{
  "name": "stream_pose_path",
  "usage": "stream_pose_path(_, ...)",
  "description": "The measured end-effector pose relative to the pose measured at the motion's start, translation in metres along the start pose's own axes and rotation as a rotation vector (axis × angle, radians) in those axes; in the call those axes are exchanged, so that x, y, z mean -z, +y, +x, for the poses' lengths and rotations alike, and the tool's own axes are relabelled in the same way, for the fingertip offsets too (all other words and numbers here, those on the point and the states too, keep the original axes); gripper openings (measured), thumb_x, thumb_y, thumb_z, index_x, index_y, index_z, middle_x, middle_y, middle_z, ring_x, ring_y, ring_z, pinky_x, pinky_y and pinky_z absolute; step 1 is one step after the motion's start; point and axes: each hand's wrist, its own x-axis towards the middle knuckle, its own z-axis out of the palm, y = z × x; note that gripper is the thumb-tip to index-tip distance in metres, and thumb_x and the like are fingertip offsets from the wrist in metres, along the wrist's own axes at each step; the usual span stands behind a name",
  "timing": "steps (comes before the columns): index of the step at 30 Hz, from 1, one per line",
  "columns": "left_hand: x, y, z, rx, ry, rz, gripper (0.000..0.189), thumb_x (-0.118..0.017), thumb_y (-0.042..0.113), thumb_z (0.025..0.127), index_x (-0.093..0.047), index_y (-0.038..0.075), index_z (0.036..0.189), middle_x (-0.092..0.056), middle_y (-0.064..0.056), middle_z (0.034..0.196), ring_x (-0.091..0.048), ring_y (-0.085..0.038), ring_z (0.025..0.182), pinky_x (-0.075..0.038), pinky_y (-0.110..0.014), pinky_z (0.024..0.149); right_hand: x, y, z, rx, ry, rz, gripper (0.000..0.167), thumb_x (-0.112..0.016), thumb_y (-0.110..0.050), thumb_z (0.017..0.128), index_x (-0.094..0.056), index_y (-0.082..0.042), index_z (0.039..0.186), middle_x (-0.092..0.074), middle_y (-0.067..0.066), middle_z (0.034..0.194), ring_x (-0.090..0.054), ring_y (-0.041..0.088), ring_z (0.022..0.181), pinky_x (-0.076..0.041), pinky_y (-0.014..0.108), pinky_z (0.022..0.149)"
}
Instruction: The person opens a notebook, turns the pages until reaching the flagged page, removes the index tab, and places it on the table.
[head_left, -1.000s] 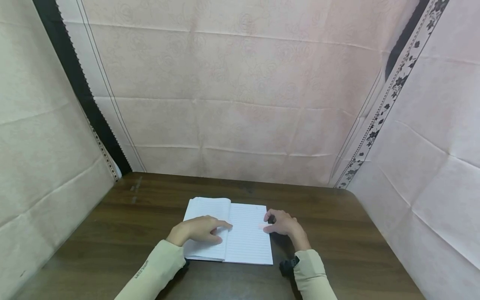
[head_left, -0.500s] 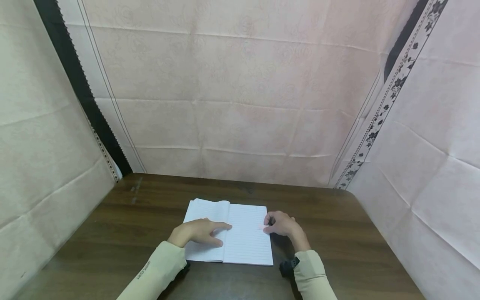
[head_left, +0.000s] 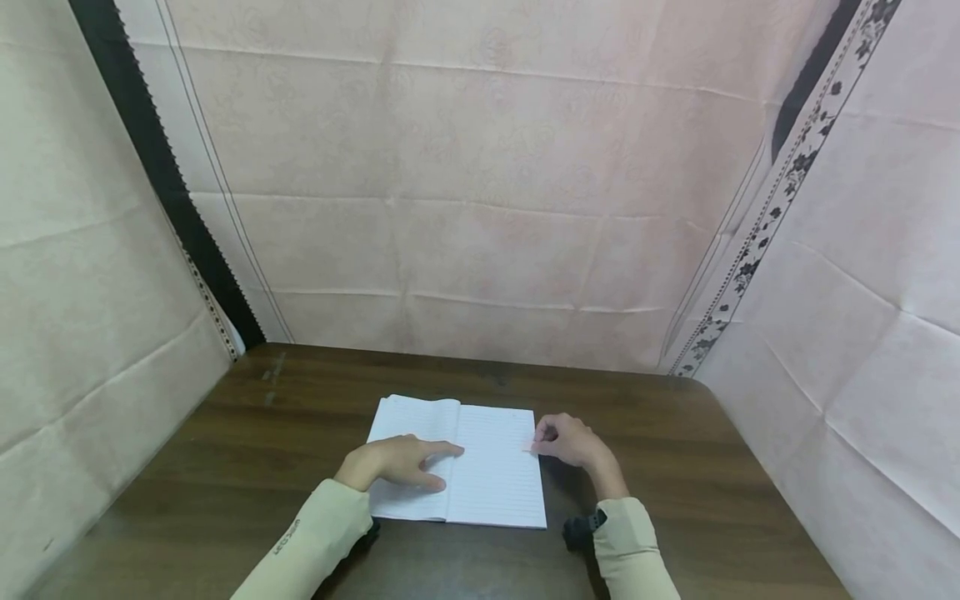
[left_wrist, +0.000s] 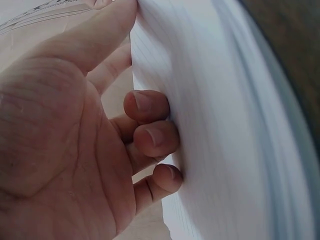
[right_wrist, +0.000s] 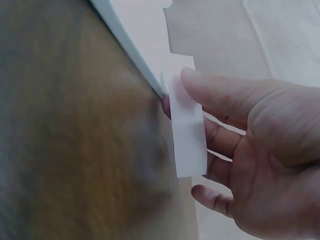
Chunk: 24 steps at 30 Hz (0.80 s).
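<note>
An open lined notebook [head_left: 498, 483] lies on the brown table. My left hand [head_left: 405, 461] rests on its left page, with index finger and thumb reaching toward the fold. In the left wrist view, the other fingertips [left_wrist: 156, 137] of that hand bend against the paper. At the notebook's right edge, my right hand [head_left: 567, 439] pinches a small pale pink paper strip [right_wrist: 189, 140] between thumb and fingers. The strip overlaps the page edge in the right wrist view, its lower end sticking out past the thumb.
The wooden table [head_left: 300, 450] extends around the notebook on all sides. Pale patterned cloth [head_left: 480, 208] hangs behind it, with more cloth at left and right. A dark camera [head_left: 577, 533] sits at the right wrist.
My right hand's thumb and index finger have come together on the paper strip, and the hand has shifted slightly right and away from me. The left hand has stayed nearly still on the page.
</note>
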Motion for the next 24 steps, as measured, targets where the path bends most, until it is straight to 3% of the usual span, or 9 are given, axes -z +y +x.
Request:
stream_pose_path(3,0.0,0.0,0.0,0.007,-0.002,-0.006,0.059,-0.068,0.043,0.093,-0.048,0.037,0.148,-0.051,0.003,0.08,-0.046,-0.012,0.077,-0.042,-0.043,0.086,0.006,0.002,-0.001,-0.014,0.01,0.032,0.011,-0.077,-0.016,0.089,-0.067,-0.015,0.088,-0.061,0.0,0.08,-0.055,0.02,0.076,-0.046,0.038,0.068)
stream_pose_path(8,0.0,0.0,0.0,0.015,-0.008,-0.015,0.059,-0.069,0.044,0.093,-0.048,0.037,0.148,-0.063,-0.002,0.103,-0.051,-0.015,0.091,-0.042,-0.049,0.095,0.014,0.005,-0.003,-0.027,-0.004,0.041,0.007,-0.076,-0.016,0.09,-0.071,-0.015,0.095,-0.065,-0.002,0.083,-0.059,0.019,0.08,-0.049,0.041,0.075)
stream_pose_path(12,0.0,-0.001,0.001,0.016,-0.005,-0.017,0.059,-0.069,0.044,0.093,-0.048,0.038,0.147,-0.064,-0.003,0.113,-0.051,-0.014,0.093,-0.042,-0.049,0.096,0.019,0.008,-0.004,-0.008,-0.02,0.018,0.006,-0.074,-0.013,0.091,-0.073,-0.016,0.095,-0.066,-0.004,0.086,-0.06,0.019,0.083,-0.05,0.044,0.079)
stream_pose_path(24,-0.002,-0.003,0.002,0.018,-0.003,-0.025,0.059,-0.069,0.045,0.092,-0.048,0.037,0.147,-0.06,-0.011,0.134,-0.056,-0.018,0.108,-0.041,-0.051,0.1,0.023,0.012,-0.009,-0.033,0.003,-0.009,0.004,-0.077,-0.014,0.088,-0.073,-0.014,0.087,-0.067,-0.002,0.083,-0.057,0.019,0.08,-0.046,0.04,0.073)
